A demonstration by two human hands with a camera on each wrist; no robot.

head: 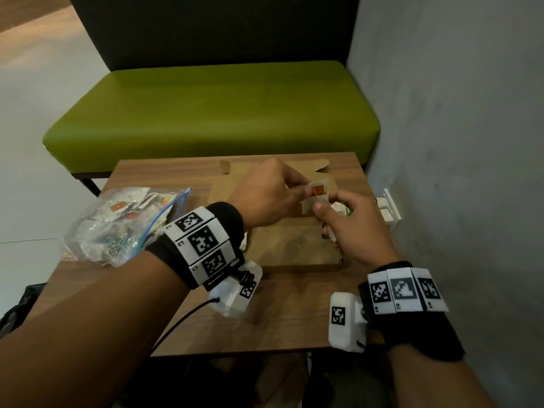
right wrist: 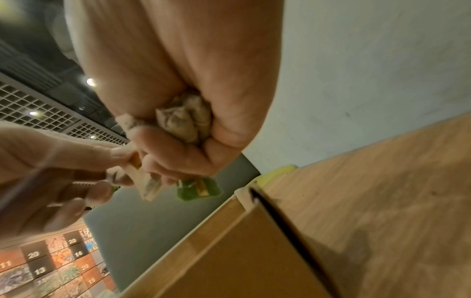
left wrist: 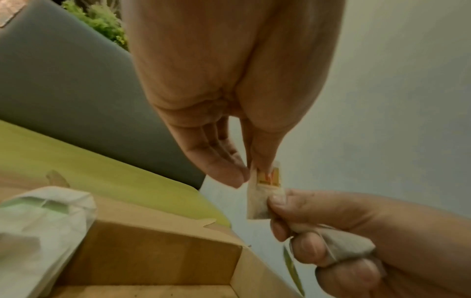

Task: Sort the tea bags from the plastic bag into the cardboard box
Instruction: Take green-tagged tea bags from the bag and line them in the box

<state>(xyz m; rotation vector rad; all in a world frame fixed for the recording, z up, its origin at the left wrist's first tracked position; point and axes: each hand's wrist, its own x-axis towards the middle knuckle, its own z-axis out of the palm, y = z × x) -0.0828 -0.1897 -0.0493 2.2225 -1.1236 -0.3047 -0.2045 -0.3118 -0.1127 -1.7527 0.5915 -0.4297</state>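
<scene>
- The wooden table (head: 282,313) carries everything; its near part holds only the two forearms with black wrist bands and their white camera housings.
- Near left on the table lies the plastic bag (head: 117,228), clear with a blue zip strip, its mouth toward the right, stuffed with white tea bags and some red and green tags.
- The cardboard box (head: 291,245), shallow, brown and open-topped, sits in the table's middle, its flaps (head: 318,165) spread toward the far edge.
- Above the box both hands meet on one tea bag (head: 315,195), a small white sachet with an orange-red label.
- The left hand (head: 265,195) pinches the upper end of that sachet between thumb and fingers (left wrist: 224,173).
- The right hand (head: 353,228) nips its lower end with thumb and forefinger, while its other fingers (right wrist: 178,157) are curled round more bags.
- The right wrist view shows what the head view hides: a crumpled wad of greyish bags (right wrist: 184,119) bunched in the palm, and a green tag (right wrist: 198,188) hanging below the fist.
- The left wrist view shows a white paper packet (left wrist: 43,227) lying at the box's left side, and the box's inner wall (left wrist: 163,260).
- Beyond the table stands a green bench (head: 212,113) with a dark back; a grey wall (head: 456,113) closes the right.
</scene>
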